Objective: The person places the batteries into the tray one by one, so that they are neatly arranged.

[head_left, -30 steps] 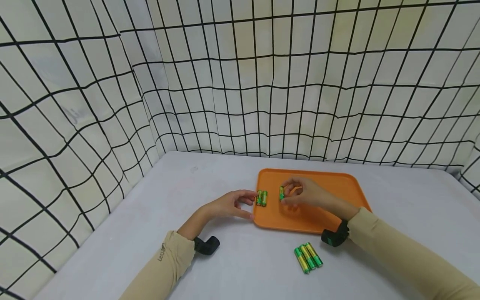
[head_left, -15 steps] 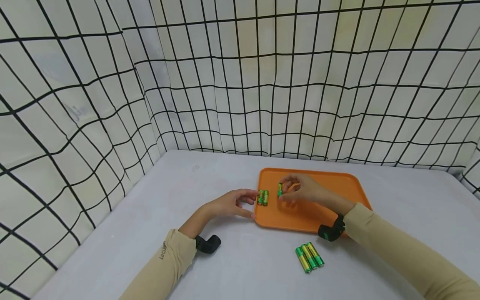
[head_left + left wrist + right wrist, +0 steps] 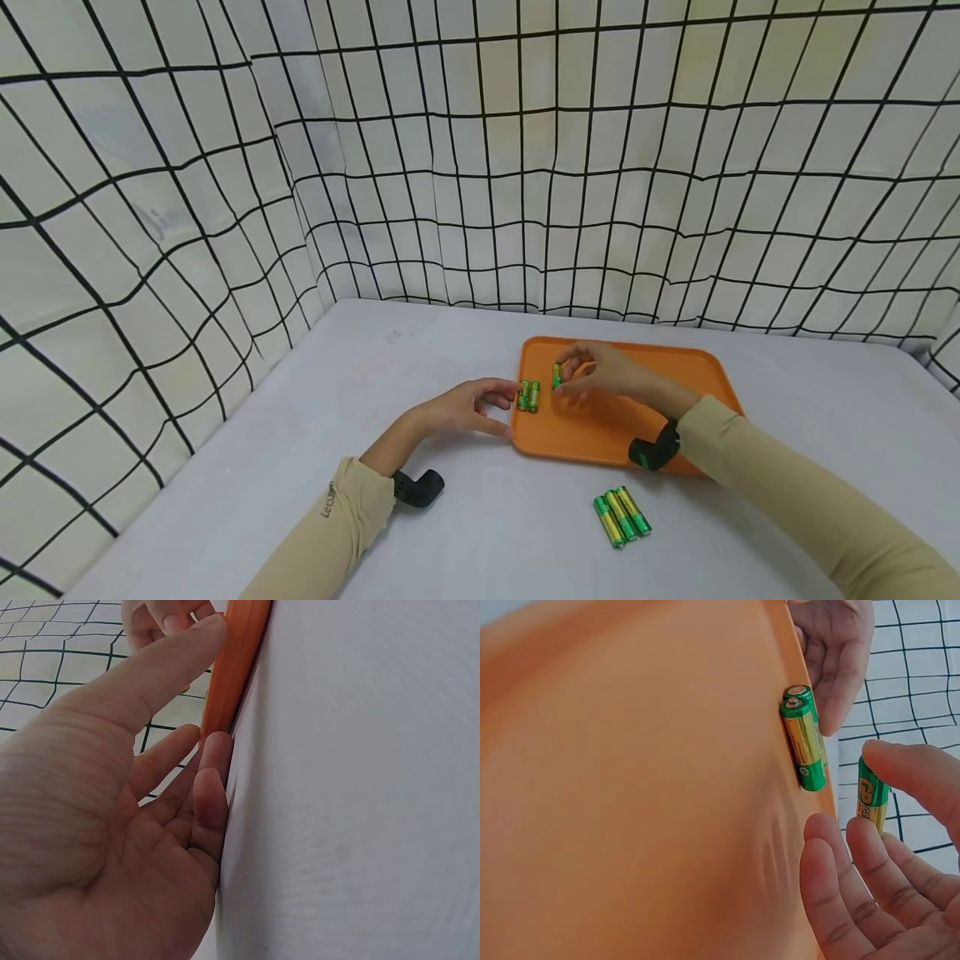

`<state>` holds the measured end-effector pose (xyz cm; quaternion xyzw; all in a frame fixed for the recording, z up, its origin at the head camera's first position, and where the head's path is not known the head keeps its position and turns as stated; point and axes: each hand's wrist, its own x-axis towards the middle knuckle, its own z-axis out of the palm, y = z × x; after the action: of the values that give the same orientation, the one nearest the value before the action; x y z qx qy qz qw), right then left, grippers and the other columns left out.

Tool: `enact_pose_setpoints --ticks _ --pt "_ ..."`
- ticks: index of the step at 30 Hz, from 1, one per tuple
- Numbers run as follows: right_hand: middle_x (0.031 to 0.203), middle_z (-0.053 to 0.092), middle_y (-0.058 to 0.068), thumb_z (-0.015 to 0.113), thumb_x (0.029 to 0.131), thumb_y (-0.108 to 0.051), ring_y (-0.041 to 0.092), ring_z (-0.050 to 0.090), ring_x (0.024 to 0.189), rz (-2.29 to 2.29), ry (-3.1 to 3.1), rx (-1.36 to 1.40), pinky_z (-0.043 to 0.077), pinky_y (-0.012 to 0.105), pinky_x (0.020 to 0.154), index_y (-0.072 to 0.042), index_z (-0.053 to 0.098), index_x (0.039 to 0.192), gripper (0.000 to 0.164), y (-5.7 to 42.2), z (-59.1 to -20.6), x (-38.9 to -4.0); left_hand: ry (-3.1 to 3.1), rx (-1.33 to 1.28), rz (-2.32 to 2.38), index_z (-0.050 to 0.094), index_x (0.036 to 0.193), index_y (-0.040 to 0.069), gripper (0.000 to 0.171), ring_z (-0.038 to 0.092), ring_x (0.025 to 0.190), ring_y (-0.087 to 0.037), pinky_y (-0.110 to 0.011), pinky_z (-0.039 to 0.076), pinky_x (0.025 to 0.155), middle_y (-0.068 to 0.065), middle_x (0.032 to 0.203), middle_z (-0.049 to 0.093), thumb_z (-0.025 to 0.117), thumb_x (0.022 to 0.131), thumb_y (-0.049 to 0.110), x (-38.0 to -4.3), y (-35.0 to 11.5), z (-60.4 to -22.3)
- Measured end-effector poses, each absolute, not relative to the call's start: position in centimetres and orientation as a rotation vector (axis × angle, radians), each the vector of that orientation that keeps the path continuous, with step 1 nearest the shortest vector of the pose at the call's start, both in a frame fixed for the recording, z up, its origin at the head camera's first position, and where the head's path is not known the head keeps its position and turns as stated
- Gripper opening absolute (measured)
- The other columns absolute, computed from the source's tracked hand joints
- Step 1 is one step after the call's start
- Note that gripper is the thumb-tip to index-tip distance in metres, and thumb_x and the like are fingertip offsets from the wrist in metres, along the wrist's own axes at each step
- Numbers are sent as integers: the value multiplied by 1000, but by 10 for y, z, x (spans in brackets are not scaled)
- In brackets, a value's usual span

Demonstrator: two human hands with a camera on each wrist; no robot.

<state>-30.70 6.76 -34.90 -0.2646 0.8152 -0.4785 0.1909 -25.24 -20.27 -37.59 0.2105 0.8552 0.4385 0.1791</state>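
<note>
My right hand (image 3: 611, 372) pinches a green and gold battery (image 3: 557, 375) between thumb and fingers, over the left part of the orange tray (image 3: 600, 437). In the right wrist view that battery (image 3: 871, 796) shows its green end at the thumb tip, apart from the tray's surface. Two like batteries (image 3: 533, 397) lie side by side on the tray, just inside its left rim. My left hand (image 3: 457, 408) rests at that rim with fingers loosely bent; in the left wrist view its thumb and fingertips lie along the tray's outer edge (image 3: 229, 675).
Three more green and gold batteries (image 3: 623, 517) lie side by side on the white tabletop (image 3: 487, 533), in front of the tray. A black net (image 3: 555, 225) over white sheeting stands behind the table and along its left side.
My right hand has moved left over the tray with the pinched battery, closer to the two lying there. My left hand stays at the rim.
</note>
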Motion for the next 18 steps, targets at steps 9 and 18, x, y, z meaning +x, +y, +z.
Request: enact_pose_setpoints --ticks 9,18 --pt "94 59 10 79 81 -10 22 68 75 -1322 2270 -692 55 32 65 5 53 121 50 56 -355 -306 2414 586 1242 48 143 13 67 52 115 -14 -28 41 91 0 131 57 79 84 21 -253 -203 -377" --pt "91 62 8 79 81 -11 15 58 67 -1215 2352 -714 47 27 60 4 55 119 47 45 -358 -301 2411 578 1245 49 143 13 67 52 115 -14 -28 42 91 0 131 57 79 83 22 -253 -204 -378"
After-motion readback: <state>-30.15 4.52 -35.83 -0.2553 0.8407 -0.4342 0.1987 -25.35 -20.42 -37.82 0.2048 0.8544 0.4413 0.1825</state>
